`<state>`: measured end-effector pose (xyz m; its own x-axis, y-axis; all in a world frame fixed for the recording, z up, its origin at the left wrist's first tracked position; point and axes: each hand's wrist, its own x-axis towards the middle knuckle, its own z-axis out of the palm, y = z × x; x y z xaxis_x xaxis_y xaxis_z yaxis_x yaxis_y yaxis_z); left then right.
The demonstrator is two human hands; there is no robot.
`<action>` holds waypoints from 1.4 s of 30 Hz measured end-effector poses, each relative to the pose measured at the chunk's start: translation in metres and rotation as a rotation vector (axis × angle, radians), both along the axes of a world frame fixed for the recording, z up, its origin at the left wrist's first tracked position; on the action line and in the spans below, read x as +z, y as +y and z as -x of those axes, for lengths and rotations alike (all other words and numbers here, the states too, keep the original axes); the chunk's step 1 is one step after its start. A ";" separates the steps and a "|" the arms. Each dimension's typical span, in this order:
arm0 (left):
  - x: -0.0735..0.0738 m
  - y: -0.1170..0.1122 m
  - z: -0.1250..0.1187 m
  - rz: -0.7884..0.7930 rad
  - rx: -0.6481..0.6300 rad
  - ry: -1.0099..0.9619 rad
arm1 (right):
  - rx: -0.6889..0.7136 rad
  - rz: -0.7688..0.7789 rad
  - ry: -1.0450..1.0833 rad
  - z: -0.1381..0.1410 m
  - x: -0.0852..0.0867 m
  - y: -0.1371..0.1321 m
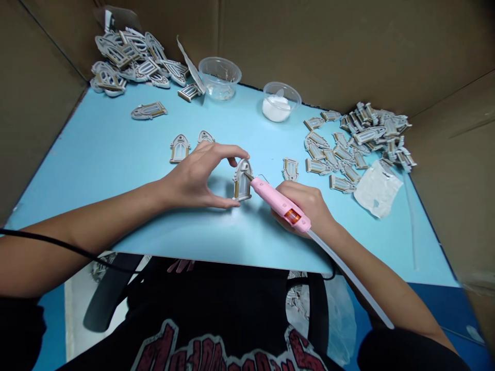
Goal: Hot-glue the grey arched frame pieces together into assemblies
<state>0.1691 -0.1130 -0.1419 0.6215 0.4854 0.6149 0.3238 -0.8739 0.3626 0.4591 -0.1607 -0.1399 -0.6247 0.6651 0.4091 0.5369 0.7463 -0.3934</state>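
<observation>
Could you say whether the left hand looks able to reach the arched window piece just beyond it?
Probably yes: the left hand pinches another arched piece, but that window piece lies unobstructed just past its knuckles.

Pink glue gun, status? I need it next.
Right hand grips pink glue gun, tip at grey-and-gold arched window piece. Left hand pinches that piece. Black cord over left forearm.

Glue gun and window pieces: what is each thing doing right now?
Left hand: pinching the frame.
Frame: standing upright, held.
Right hand: gripping the gun.
Glue gun: tip at the frame's edge.
Glue stick: loaded in the gun's back.
Near bowl: holding white stuff.
Far pile: heaped by the wall.
Right pile: heaped, some pieces spread out.
</observation>
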 end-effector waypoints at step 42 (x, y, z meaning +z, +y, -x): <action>-0.005 0.011 0.002 0.427 0.025 0.521 | -0.412 -0.017 0.001 -0.009 0.006 0.009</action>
